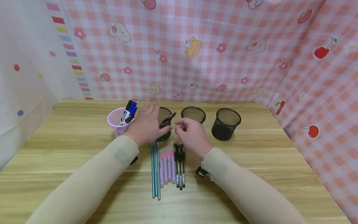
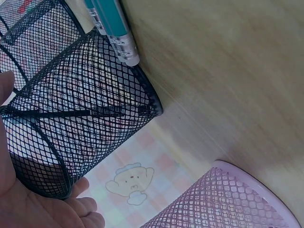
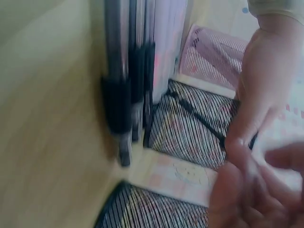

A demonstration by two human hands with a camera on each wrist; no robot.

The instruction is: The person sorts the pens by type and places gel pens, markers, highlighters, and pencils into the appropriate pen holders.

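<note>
My left hand (image 1: 145,124) reaches round the rim of a black mesh pen cup (image 1: 165,136), the thumb across its front and the fingers behind, as the left wrist view shows. A slim black pen (image 2: 71,113) leans inside this cup, its upper end above the rim. Just right of that end is my right hand (image 1: 193,135), fingers loosely bent with nothing between them. In front of the cup lie teal pencils (image 1: 155,174), pale purple pens with pink ends (image 1: 169,168) and black gel pens (image 1: 180,168), side by side.
A pink mesh cup (image 1: 114,128) with black and blue markers (image 1: 128,112) stands left of my left hand. Two more black cups stand to the right, one partly behind my right hand (image 3: 254,190) and one farther right (image 1: 222,132). A patterned cloth (image 1: 179,74) hangs behind the table.
</note>
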